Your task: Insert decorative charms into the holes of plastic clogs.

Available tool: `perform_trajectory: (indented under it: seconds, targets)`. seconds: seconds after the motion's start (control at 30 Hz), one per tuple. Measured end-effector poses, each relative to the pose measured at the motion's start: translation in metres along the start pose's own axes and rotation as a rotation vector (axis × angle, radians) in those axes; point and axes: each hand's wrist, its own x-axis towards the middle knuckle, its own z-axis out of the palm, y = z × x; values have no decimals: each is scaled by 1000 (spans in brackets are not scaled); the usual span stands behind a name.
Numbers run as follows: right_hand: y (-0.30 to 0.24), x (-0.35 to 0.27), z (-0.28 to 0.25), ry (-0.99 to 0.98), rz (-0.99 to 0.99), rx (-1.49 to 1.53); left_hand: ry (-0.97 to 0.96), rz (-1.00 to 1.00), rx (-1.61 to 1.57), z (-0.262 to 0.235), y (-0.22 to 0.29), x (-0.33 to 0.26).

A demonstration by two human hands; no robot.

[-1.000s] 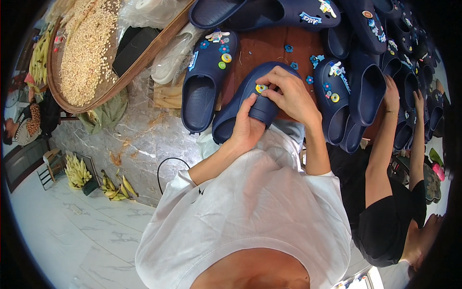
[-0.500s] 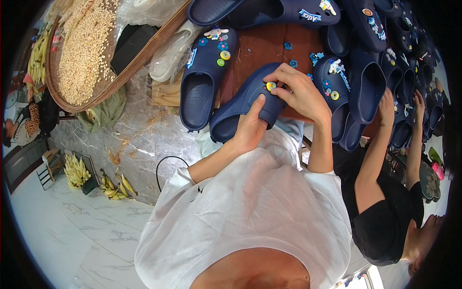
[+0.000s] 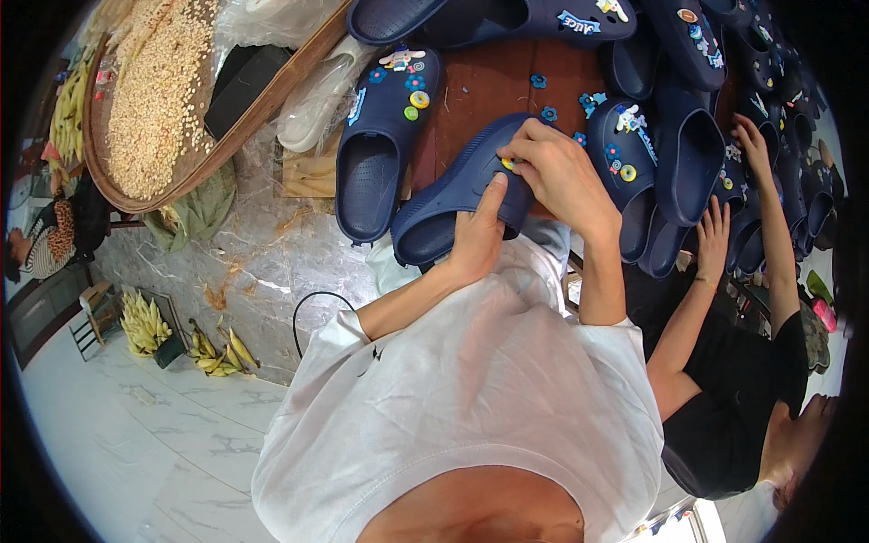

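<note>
A plain navy clog (image 3: 441, 209) lies tilted in front of my chest, its heel toward the lower left. My left hand (image 3: 478, 233) grips its side, thumb on top and the other fingers hidden inside the opening. My right hand (image 3: 558, 172) is closed over the upper, pinching a small yellow ring-shaped shoe charm (image 3: 508, 165) against it; the fingers partly cover the charm. Left of it, a decorated clog (image 3: 378, 145) carries several charms. Another decorated clog (image 3: 625, 163) lies to the right. Small blue flower charms (image 3: 549, 113) rest on the brown tabletop (image 3: 480, 86).
More navy clogs (image 3: 690, 158) crowd the right and far side. A co-worker in black (image 3: 738, 389) reaches among them at right. A wooden-rimmed tray of pale kernels (image 3: 154, 118) and a clear-wrapped pale shoe (image 3: 312, 113) are at left. Yellow corn cobs (image 3: 217, 353) lie on the floor.
My right hand's fingers have closed further over the yellow charm, hiding more of it. The clog has hardly moved. The co-worker's hands have shifted, one farther away and one nearer.
</note>
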Motion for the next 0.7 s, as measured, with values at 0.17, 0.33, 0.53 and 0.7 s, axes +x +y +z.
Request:
perform_trajectory:
  seconds: [0.17,0.33,0.53,0.7]
  targets:
    - [0,0,7,26,17,5,4,32,55,-1,-3,1]
    - [5,-4,5,47,12,108,11,19,48,-4,-4,0]
    - [11,4,-2,-45,59,162,5,5,31,2,0,-3]
    - [14,13,-10,-118,177,189,-11,87,226,-6,-10,-3]
